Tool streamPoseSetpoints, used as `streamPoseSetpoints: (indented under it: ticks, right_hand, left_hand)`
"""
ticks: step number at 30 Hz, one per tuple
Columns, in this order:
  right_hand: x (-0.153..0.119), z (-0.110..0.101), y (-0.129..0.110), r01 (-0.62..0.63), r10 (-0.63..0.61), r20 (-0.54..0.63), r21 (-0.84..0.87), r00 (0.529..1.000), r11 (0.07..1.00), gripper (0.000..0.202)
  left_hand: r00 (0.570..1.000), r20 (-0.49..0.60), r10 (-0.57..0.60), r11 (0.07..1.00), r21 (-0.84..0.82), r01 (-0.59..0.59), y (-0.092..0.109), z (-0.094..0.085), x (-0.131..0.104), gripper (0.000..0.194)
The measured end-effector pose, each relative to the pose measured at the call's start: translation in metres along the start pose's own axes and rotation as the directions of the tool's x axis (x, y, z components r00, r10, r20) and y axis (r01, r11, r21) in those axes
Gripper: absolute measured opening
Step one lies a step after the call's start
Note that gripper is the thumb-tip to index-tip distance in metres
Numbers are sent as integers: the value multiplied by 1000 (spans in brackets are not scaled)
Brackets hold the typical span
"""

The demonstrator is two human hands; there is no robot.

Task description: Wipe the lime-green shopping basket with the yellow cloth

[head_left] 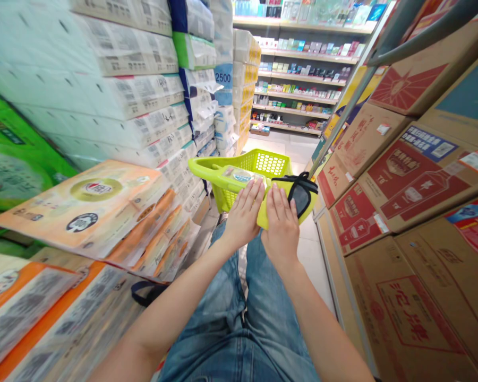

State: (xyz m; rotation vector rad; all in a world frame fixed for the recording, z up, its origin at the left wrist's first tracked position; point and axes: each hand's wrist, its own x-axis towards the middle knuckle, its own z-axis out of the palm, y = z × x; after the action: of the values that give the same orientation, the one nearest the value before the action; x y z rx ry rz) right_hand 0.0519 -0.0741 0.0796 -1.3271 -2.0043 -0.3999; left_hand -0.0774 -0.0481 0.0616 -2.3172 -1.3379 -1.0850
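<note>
In the head view, a lime-green shopping basket [223, 195] with a long handle stands in front of the person's legs. My left hand [245, 212] lies with straight fingers against the handle's end, beside an oval label. Right next to it, my right hand [281, 220] rests flat, fingers extended, on a yellow-green piece [307, 204]. A black item with a cord [301, 196] sits at that hand's right side. Neither hand is wrapped around anything. The palms and what lies under them are hidden.
Stacked tissue packs [143, 95] rise on the left, with orange packs [91, 212] nearer. Cardboard cartons [406, 297] are piled on the right beside a grey metal rail [342, 114]. Shelves of small goods [298, 77] stand at the aisle's far end.
</note>
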Motion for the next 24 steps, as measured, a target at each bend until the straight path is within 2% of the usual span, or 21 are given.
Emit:
streamPoseSetpoints:
  ticks: [3,6,10,12,14,17,21,24]
  right_hand:
    - [-3,-1,3,48,-49,20,2,999,999,76]
    - [-12,-9,23,52,-53,35,23,998,998,82]
    - [-20,-17,55,-69,71,-32,73,997,995,85]
    - [-19,-16,62,-131,138,-70,95,988,987,84]
    - [-16,-13,57,-173,181,-86,95,980,980,83]
    - [-8,-7,35,-176,181,-67,67,981,982,79]
    - [1,-1,3,-72,72,1,33,997,997,73]
    - [0,-3,0,23,-25,61,37,998,999,73]
  left_hand:
    - [1000,-3,5,1000,5,-5,0,-1,0,73]
    - [1000,0,7,1000,12,-7,1,-2,1,75]
    - [1000,6,8,1000,13,-8,2,-1,2,76]
    - [1000,5,5,1000,8,-5,2,0,2,76]
    - [1000,4,0,1000,5,0,2,0,2,76]
    - [1000,1,0,1000,-2,0,2,0,1,76]
    - [1000,-2,11,1000,-9,-11,-1,-1,0,75]
    - [1000,-14,11,1000,1,-11,-1,-1,0,73]
